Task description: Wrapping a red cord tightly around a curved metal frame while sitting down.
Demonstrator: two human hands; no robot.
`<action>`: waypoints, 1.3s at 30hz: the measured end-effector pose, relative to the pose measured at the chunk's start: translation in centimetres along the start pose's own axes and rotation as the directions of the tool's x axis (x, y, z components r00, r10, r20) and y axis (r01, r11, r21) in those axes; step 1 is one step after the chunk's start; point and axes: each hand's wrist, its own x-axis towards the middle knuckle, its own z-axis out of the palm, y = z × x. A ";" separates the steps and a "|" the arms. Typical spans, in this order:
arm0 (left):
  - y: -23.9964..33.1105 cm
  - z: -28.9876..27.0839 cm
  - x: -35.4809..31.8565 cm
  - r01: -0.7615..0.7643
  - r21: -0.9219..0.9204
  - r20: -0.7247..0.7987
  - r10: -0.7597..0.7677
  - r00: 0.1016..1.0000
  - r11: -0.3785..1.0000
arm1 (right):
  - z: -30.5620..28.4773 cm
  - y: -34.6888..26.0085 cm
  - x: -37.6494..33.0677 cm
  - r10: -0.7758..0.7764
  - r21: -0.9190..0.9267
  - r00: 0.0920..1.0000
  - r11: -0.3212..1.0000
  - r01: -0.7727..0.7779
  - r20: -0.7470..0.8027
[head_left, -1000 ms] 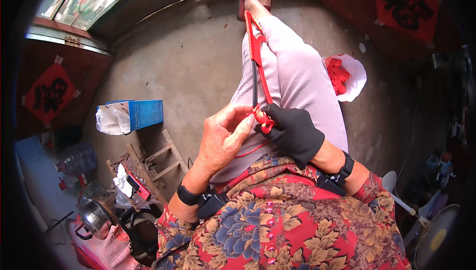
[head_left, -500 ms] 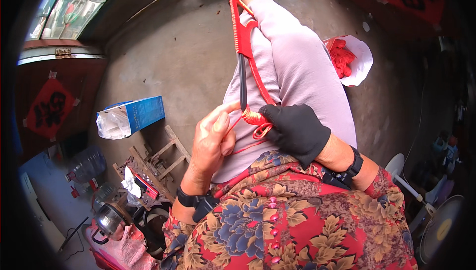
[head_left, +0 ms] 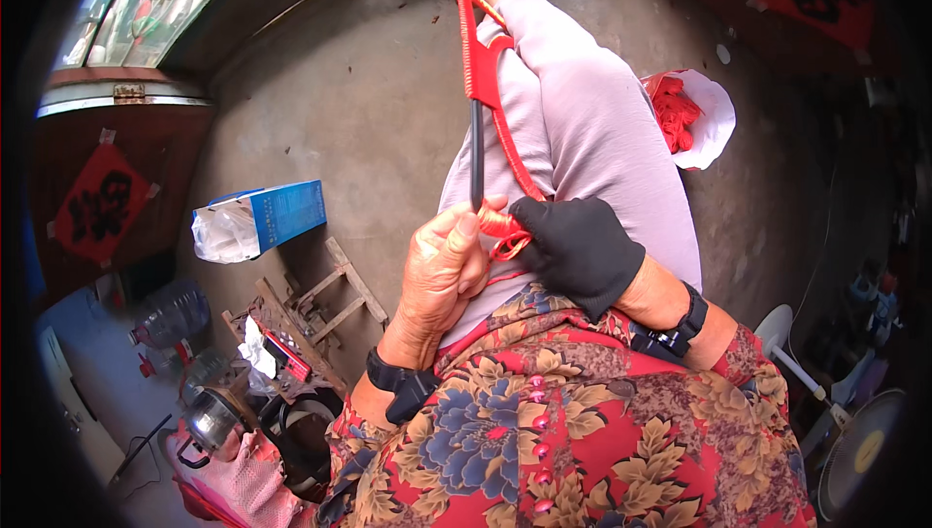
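– Well, what sits at nine o'clock from the hands?
– A blue box (head_left: 287, 214), well apart, so little threat there.
– And the left hand (head_left: 445, 261)?
– It's closed around the lower end of the black rod (head_left: 477, 149), thumb in front. Whether it also pinches a strand, one cannot tell. Should that grip ease, the red coils (head_left: 498, 224) beside it could slacken or slide up the bare rod.
– Where does the frame (head_left: 481, 72) lie?
– Above the legs (head_left: 602, 111), pointing to twelve o'clock from the hands. Only its near end is held, so a shift of the knees might knock the far end and twist the coils.
– What about the loops of cord (head_left: 509, 248)?
– They hang at the coils' lower edge, just off the right hand's (head_left: 587, 251) nine o'clock, and could snag on a fingertip or pull into a knot.
– And that hand itself?
– Black-gloved, gripping the frame's near end. The fabric may dull its feel, letting cord bunch under the thumb unnoticed.
– Anything at two o'clock?
– A bag (head_left: 714, 115) of red material (head_left: 672, 113) beside the legs; a kick could tip it.
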 end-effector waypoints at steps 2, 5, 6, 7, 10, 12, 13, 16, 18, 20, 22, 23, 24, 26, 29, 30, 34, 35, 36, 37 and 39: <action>0.5 -0.4 -1.0 -0.077 0.009 -0.052 0.077 0.996 0.997 | -0.1 0.0 -0.1 -0.009 -0.007 1.000 1.000 0.009 -0.007; 1.6 -2.7 -2.9 0.064 0.222 0.000 -0.066 0.998 0.973 | -0.5 -0.1 -0.6 0.058 -0.062 0.998 0.996 -0.057 0.005; 2.1 -2.9 -3.5 0.082 0.180 0.035 -0.089 0.995 0.980 | -0.6 0.0 -0.7 0.045 -0.065 0.999 0.997 -0.045 0.005; 2.4 -2.8 -4.0 -0.009 0.201 0.021 0.005 1.000 0.980 | -0.8 0.2 -0.8 0.090 0.013 0.996 0.996 -0.090 0.012; 3.5 -3.5 -4.3 -0.163 0.306 0.115 0.133 0.984 0.938 | -1.6 0.1 -0.8 0.234 0.217 0.972 0.949 -0.227 -0.009; 3.3 -3.7 -4.1 -0.148 0.493 0.012 0.164 0.986 0.857 | -2.5 0.8 -1.1 0.166 0.323 0.976 0.939 -0.113 -0.140; 2.7 -5.0 -3.8 -0.124 0.556 0.019 0.137 0.990 0.822 | -3.5 0.4 -1.2 0.207 0.305 0.963 0.941 -0.148 -0.173; 0.8 -6.2 -3.5 -0.109 0.589 0.024 0.118 0.993 0.801 | -5.0 1.1 -2.9 0.287 0.281 0.925 0.936 -0.214 -0.250; 0.2 -6.4 -3.3 -0.092 0.607 -0.016 0.127 0.992 0.789 | -5.5 2.0 -4.1 0.281 0.252 0.922 0.944 -0.215 -0.267; -0.6 -7.2 -2.6 -0.155 0.673 -0.011 0.219 0.976 0.723 | -6.0 2.8 -5.1 0.310 0.250 0.888 0.940 -0.232 -0.339; -1.8 -8.5 -2.0 -0.180 0.736 0.013 0.251 0.968 0.653 | -6.8 3.2 -5.9 0.382 0.251 0.835 0.920 -0.302 -0.395; -2.1 -9.1 -2.1 -0.197 0.792 0.038 0.275 0.961 0.578 | -7.0 3.9 -6.3 0.406 0.250 0.807 0.912 -0.326 -0.429; -2.0 -9.0 -2.0 -0.200 0.791 0.043 0.274 0.961 0.578 | -7.3 5.1 -7.0 0.435 0.249 0.768 0.900 -0.358 -0.470; -1.9 -9.2 -2.4 -0.046 0.677 -0.124 0.175 0.977 0.735 | -8.2 5.7 -7.7 0.583 0.399 0.690 0.807 -0.435 -0.428; -0.3 -8.2 -3.2 -0.003 0.526 -0.194 0.123 0.973 0.850 | -8.4 7.5 -8.6 0.508 0.388 0.673 0.858 -0.338 -0.537; 0.2 -7.5 -3.5 -0.003 0.530 -0.191 0.123 0.974 0.848 | -8.6 7.6 -8.7 0.514 0.398 0.658 0.854 -0.335 -0.551; 1.9 -3.1 -5.0 -0.077 0.078 -0.145 0.088 0.986 0.994 | -9.5 2.4 -7.3 0.646 0.461 0.651 0.755 -0.466 -0.399; 2.0 -1.9 -5.2 -0.108 0.056 -0.123 0.114 0.986 0.993 | -8.7 1.3 -7.3 0.494 0.535 0.759 0.813 -0.230 -0.424; 1.9 -1.0 -5.4 -0.141 0.032 -0.109 0.144 0.984 0.990 | -8.6 -0.5 -6.7 0.391 0.547 0.860 0.821 -0.163 -0.329; 1.8 -0.2 -5.5 -0.146 0.042 -0.092 0.149 0.985 0.988 | -8.2 -1.8 -6.1 0.208 0.468 0.932 0.883 -0.049 -0.295; 1.7 1.6 -5.5 -0.125 0.052 -0.041 0.127 0.991 0.991 | -7.5 -4.0 -4.8 -0.014 0.392 0.976 0.915 0.101 -0.218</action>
